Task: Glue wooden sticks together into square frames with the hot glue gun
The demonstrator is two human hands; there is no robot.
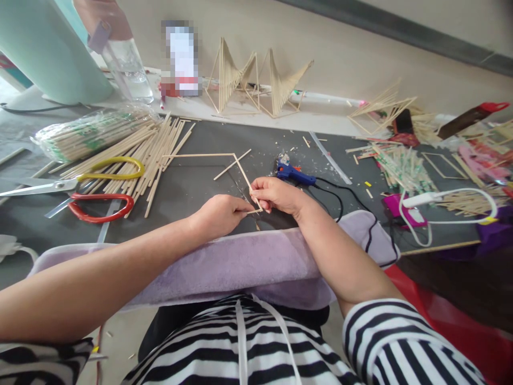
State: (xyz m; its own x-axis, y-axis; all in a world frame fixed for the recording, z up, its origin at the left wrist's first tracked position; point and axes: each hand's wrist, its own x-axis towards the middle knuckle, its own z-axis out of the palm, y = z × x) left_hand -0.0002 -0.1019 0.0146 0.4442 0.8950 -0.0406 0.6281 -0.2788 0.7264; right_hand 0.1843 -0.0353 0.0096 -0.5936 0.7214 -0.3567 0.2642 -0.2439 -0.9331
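Near the table's front edge, my left hand [222, 215] pinches a short wooden stick [253, 212]. My right hand [276, 195] closes its fingers on the lower end of a longer stick [241, 171], where the two sticks meet at a corner. At its upper end, the longer stick meets a horizontal stick [200, 155] that runs left toward the pile. A loose short stick [232, 164] lies slantwise across the area by that upper corner. Right of the hands, a blue glue gun [295, 173] rests on the dark table [192, 187].
Scissors [76, 184] and a pile of sticks [160, 160] lie at left, beside a bagged bundle [96, 133]. Stick models [280, 85] stand along the back. A water bottle [128, 69], phone [182, 59], magenta device [404, 211] and cables surround the work area.
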